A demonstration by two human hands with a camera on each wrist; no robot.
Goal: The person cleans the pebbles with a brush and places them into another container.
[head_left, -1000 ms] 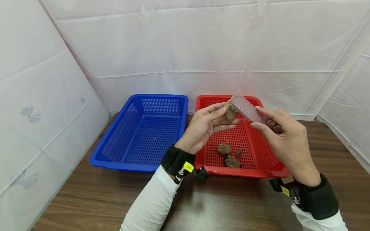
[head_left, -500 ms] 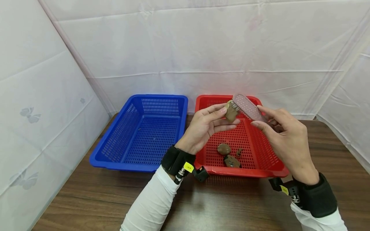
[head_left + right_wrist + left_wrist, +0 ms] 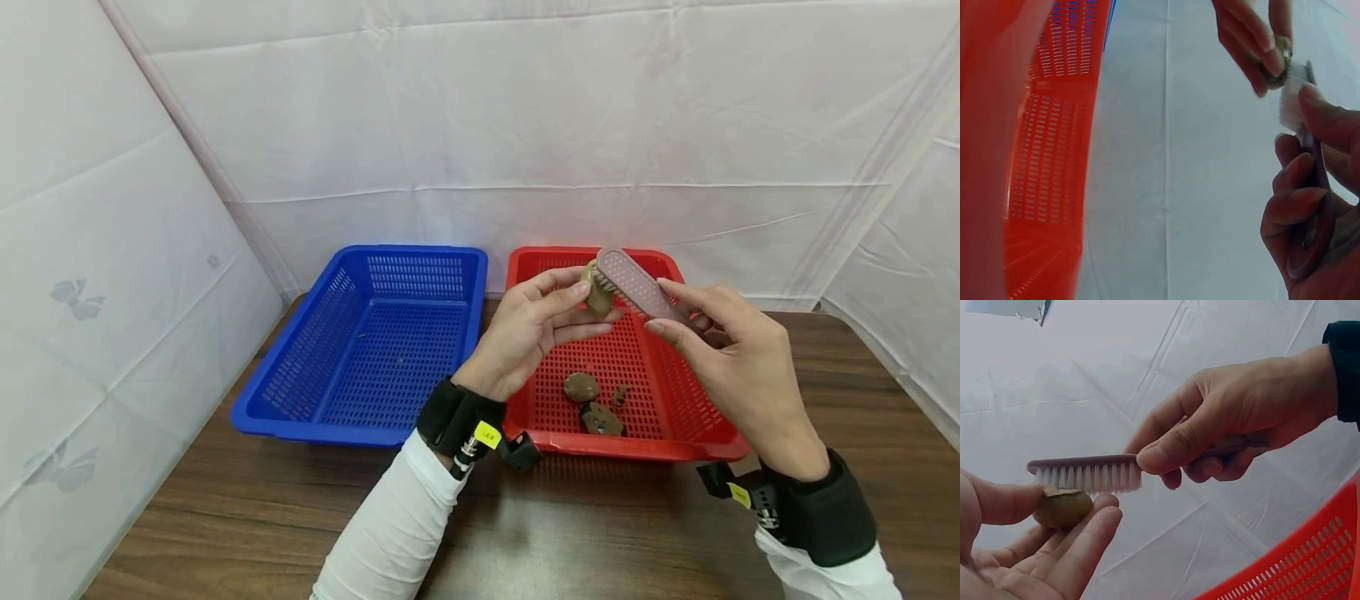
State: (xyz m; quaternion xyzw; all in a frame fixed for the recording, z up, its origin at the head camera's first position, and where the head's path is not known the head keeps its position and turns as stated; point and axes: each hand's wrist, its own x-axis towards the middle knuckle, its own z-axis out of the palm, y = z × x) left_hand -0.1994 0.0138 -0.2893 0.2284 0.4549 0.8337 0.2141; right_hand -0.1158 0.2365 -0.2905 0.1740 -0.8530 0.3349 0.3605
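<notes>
My left hand point(image 3: 525, 329) pinches a small olive-brown rounded lump point(image 3: 1063, 509) between thumb and fingers, above the red basket point(image 3: 637, 447). A thin flap shows along the lump's upper edge in the left wrist view. Gripped by its handle in my right hand point(image 3: 742, 358) is a mauve scrubbing brush point(image 3: 637, 283) with white dots on its back. Its pale bristles point(image 3: 1088, 477) meet the top of the lump. Down in the red basket lie a smooth brown lump point(image 3: 581, 387), a rougher brown piece point(image 3: 602, 419) and a small brown scrap point(image 3: 621, 396).
To the left of the red basket stands a blue basket point(image 3: 315, 430) with slotted sides. Both rest on a dark wooden table point(image 3: 570, 525). White sheeting point(image 3: 480, 125) closes off the back and sides.
The brush slid slightly up and right, then back down and left over the lump. My left hand and the lump stay almost where they were.
</notes>
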